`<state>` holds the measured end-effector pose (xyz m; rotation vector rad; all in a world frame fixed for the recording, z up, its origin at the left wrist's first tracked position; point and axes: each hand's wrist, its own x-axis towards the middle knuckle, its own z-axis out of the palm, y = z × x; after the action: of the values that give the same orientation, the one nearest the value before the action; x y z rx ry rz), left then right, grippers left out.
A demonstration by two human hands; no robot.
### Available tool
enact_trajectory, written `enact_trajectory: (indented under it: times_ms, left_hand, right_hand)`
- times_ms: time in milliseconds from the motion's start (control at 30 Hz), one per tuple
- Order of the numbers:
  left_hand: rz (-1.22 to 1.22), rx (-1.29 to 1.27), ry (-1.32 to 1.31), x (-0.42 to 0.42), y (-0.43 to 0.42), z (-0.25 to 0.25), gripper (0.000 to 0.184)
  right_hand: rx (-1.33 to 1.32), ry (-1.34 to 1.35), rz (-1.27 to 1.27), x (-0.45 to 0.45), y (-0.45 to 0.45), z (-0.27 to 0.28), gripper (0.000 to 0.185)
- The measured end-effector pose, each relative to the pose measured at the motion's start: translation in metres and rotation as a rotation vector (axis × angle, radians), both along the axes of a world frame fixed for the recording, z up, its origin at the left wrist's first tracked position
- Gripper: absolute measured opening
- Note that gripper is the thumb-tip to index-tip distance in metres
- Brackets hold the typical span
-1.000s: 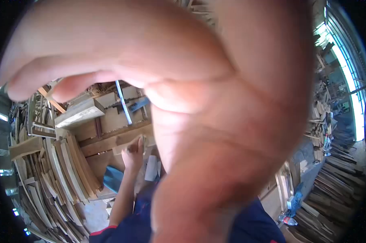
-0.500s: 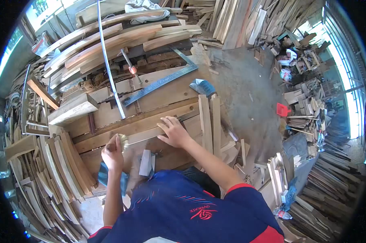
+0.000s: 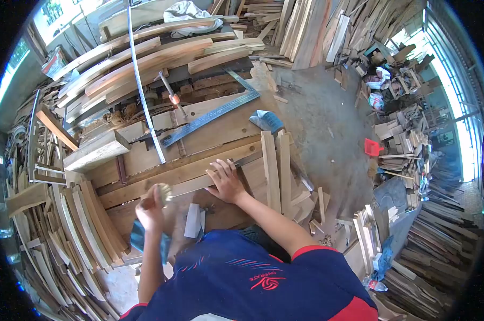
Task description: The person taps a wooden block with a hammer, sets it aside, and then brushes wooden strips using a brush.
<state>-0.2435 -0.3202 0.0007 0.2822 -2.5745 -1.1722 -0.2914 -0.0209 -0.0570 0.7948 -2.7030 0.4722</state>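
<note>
My left hand [image 3: 149, 212] is closed around a small brush [image 3: 166, 195], its pale yellowish bristles pointing right. Part of the brush is hidden by my fingers. A narrow, light-coloured strip [image 3: 190, 185] lies along the wooden workbench [image 3: 121, 218]. My right hand [image 3: 226, 183] rests on this strip with its fingers spread. A darker end of the strip [image 3: 249, 158] shows past my right fingers. Just below it, between my hands and my body, lies a folded piece of white paper or board [image 3: 192, 220].
A metal carpenter's square [image 3: 212, 113], a long thin strip [image 3: 140, 80] and a clamp [image 3: 173, 99] lie beyond my hands. Two upright-looking wood pieces [image 3: 271, 171] stand at the bench's right end. A thick wood block [image 3: 98, 150] is at left. Stacked boards [image 3: 78, 224] crowd the left side.
My right hand has shifted slightly toward me, its fingers more spread. My left hand has moved a little down with the brush. The camera view has shifted slightly.
</note>
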Motion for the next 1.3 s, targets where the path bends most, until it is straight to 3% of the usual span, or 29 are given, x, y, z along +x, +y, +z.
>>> enact_trajectory:
  times_ms: [133, 267, 300, 367, 567, 600, 667, 700, 833, 933, 967, 1067, 1200, 1233, 1300]
  left_hand:
    - [0.071, 0.057, -0.030, 0.003, -0.017, 0.002, 0.025]
    - [-0.042, -0.126, 0.028, -0.002, 0.031, 0.021, 0.022]
    - [-0.047, -0.003, -0.176, -0.007, 0.045, 0.029, 0.024]
    - [-0.196, -0.206, 0.110, -0.010, 0.068, 0.009, 0.022]
    - [-0.090, -0.064, -0.014, -0.011, 0.047, 0.014, 0.024]
    - [-0.028, 0.031, 0.031, -0.009, 0.035, 0.007, 0.026]
    - [-0.009, -0.146, 0.224, -0.010, 0.012, 0.007, 0.027]
    - [0.091, 0.021, 0.017, -0.006, 0.006, 0.012, 0.027]
    - [0.083, -0.120, 0.075, -0.005, 0.014, 0.006, 0.025]
    - [-0.057, -0.107, 0.107, -0.003, 0.052, -0.006, 0.023]
    - [-0.066, -0.046, -0.014, 0.000, 0.066, -0.005, 0.022]
    - [-0.180, -0.084, 0.065, -0.004, 0.083, 0.005, 0.021]
    - [-0.054, 0.272, -0.206, 0.002, 0.041, -0.004, 0.024]
    - [-0.264, -0.113, 0.137, 0.005, 0.030, 0.012, 0.025]
    - [-0.055, 0.054, -0.076, 0.005, 0.006, 0.018, 0.026]
  right_hand:
    - [-0.029, -0.001, 0.022, -0.002, 0.002, -0.002, 0.067]
    - [-0.049, -0.015, 0.020, -0.001, 0.002, -0.002, 0.070]
    - [-0.047, -0.020, 0.015, -0.001, 0.002, -0.002, 0.070]
    - [-0.051, -0.027, 0.013, -0.001, 0.000, -0.002, 0.070]
    - [-0.085, -0.029, 0.005, -0.002, -0.001, 0.002, 0.070]
    - [-0.085, -0.029, 0.004, -0.001, -0.001, 0.004, 0.070]
    - [-0.085, -0.030, 0.009, -0.003, 0.001, 0.005, 0.070]
    - [-0.091, -0.030, 0.010, -0.003, 0.001, 0.005, 0.070]
    - [-0.114, -0.030, 0.032, -0.003, 0.001, 0.006, 0.069]
    - [-0.114, -0.023, 0.023, -0.002, 0.000, 0.008, 0.069]
    - [-0.111, -0.023, 0.024, -0.002, 0.000, 0.008, 0.069]
    - [-0.105, -0.027, 0.018, -0.001, 0.001, 0.008, 0.069]
    - [-0.107, -0.027, 0.012, -0.001, 0.001, 0.009, 0.069]
    - [-0.108, -0.026, 0.016, 0.000, 0.001, 0.008, 0.069]
    - [-0.110, -0.019, 0.017, -0.001, 0.001, 0.007, 0.069]
